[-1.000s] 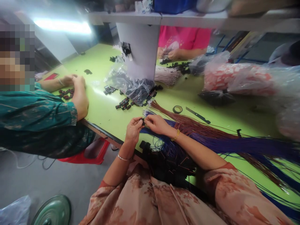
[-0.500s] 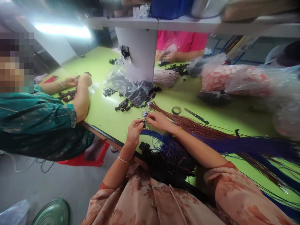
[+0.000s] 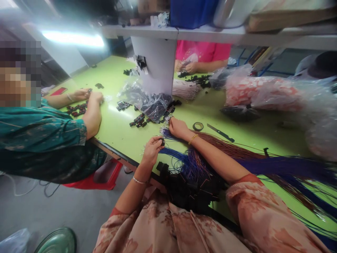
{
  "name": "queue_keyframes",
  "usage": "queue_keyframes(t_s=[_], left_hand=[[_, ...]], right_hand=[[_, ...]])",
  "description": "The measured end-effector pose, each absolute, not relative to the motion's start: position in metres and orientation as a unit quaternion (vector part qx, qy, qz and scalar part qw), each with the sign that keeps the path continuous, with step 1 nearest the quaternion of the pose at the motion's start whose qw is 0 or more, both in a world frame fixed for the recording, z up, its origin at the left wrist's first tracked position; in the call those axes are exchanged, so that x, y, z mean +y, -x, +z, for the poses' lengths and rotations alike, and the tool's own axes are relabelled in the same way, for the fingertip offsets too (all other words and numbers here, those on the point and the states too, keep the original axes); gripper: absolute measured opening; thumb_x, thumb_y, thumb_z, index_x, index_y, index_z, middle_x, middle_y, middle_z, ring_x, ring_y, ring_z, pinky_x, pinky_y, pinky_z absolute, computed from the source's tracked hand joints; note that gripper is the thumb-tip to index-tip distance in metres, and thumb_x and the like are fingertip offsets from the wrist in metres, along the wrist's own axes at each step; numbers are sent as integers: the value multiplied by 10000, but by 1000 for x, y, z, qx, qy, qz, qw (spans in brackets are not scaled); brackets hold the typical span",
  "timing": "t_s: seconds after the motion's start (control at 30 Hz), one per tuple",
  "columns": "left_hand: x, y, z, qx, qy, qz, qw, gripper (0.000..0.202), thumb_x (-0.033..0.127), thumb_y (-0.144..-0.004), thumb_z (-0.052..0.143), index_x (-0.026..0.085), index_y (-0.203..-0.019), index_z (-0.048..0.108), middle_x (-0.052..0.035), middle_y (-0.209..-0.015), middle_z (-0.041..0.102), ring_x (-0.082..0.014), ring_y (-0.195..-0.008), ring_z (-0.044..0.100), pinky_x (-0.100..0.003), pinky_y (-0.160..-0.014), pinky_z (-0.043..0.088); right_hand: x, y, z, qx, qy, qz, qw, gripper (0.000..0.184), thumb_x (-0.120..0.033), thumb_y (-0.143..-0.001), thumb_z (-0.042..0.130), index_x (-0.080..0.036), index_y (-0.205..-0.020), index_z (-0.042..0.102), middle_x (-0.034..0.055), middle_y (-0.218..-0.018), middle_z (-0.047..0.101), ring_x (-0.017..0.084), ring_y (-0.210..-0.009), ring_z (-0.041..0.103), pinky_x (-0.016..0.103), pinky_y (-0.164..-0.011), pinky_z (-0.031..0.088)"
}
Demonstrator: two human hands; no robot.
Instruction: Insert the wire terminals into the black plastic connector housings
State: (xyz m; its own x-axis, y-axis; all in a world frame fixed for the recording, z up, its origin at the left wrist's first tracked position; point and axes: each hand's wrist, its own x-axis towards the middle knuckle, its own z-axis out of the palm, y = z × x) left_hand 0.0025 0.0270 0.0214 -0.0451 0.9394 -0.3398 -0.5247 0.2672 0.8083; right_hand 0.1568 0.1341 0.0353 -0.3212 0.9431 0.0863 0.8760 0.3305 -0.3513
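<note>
My left hand [image 3: 151, 150] pinches a small black connector housing [image 3: 162, 141] close to the front table edge. Thin wires run from around that hand toward the blue wires [image 3: 173, 151] on its right. Farther forward, my right hand [image 3: 180, 128] has its fingers closed at the metal-tipped end of a wire bundle; its fingertips are partly hidden. Brown wires [image 3: 223, 144] stretch out to the right beneath and behind its wrist. Black housings with wires [image 3: 195, 188] lie heaped right in front of my body.
A tape roll [image 3: 198, 126] and a utility knife [image 3: 220, 133] lie beyond the brown wires. Bagged black parts [image 3: 155, 107] rest by the white divider [image 3: 155, 66]. Co-workers sit left and across. A shelf [image 3: 226, 34] spans overhead; bags of red-white parts [image 3: 263, 89] stand right.
My right hand has left the connector at my left hand and moved forward to the wire tips. My left hand stays nearly in place, still gripping the connector housing.
</note>
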Motion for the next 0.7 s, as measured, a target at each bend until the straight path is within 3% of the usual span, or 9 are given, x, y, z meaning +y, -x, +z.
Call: queue_keyframes(t_s=[0.13, 0.27, 0.43, 0.7], left_hand=[[29, -3, 22, 439, -218, 568, 661, 225, 149, -677, 754, 146, -872, 641, -10, -807, 635, -86, -691, 596, -215, -654, 500], [31, -6, 23, 408, -205, 581, 674, 180, 126, -711, 717, 144, -871, 638, -19, -827, 635, -88, -717, 591, -213, -672, 490], [32, -10, 25, 378, -186, 580, 697, 153, 99, -742, 669, 134, -887, 638, -38, -845, 642, -97, -728, 601, -210, -661, 484], [31, -8, 24, 371, -207, 568, 705, 155, 113, -770, 653, 143, -921, 637, -37, -852, 628, -104, -740, 599, -239, -706, 486]], right_hand=[[122, -163, 45, -790, 505, 219, 270, 170, -255, -856, 458, -158, -826, 594, 40, -729, 632, 146, -635, 506, 258, -627, 351], [98, -166, 53, -773, 451, 296, 333, 157, -282, -799, 509, -160, -735, 584, -24, -631, 547, 100, -576, 439, 222, -574, 319], [68, -168, 56, -791, 425, 269, 349, 87, -230, -762, 536, -170, -712, 574, -29, -620, 511, 98, -573, 412, 229, -569, 292], [59, -167, 56, -836, 418, 187, 304, 88, -236, -786, 532, -180, -729, 570, 25, -720, 600, 134, -649, 464, 257, -618, 302]])
